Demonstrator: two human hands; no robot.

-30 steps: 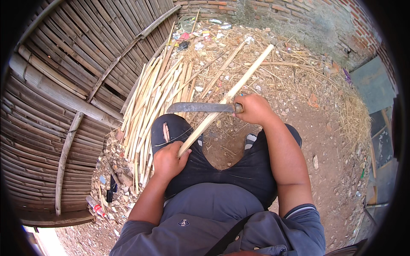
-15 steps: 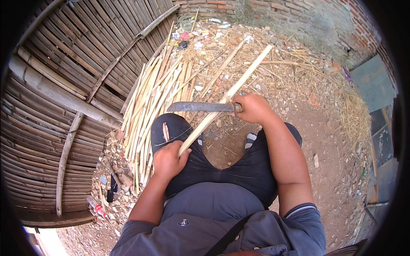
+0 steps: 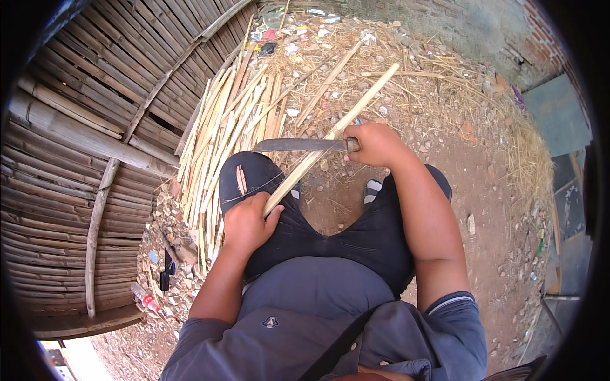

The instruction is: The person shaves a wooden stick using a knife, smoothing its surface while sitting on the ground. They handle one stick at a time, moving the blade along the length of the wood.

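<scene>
My left hand [image 3: 247,221] is closed round the near end of a pale bamboo strip [image 3: 359,106] above my left thigh. The strip slants up and away to the right. My right hand [image 3: 375,145] grips the short handle of a machete [image 3: 295,145], whose long dark blade points left and lies across the strip at about its middle. Whether the edge bites into the strip cannot be seen. Thin fibres hang near my left hand and knee.
Many split bamboo strips [image 3: 223,120] lie heaped left of my left knee. A slatted bamboo wall [image 3: 89,133] rises at the left, and a brick wall [image 3: 445,32] stands at the back. Straw, stones and litter cover the far ground. A plastic bottle [image 3: 147,297] lies lower left.
The whole view has shifted slightly, so the hands, strip and machete appear a little higher. Both hands keep their hold, and the blade stays across the strip at nearly the same place.
</scene>
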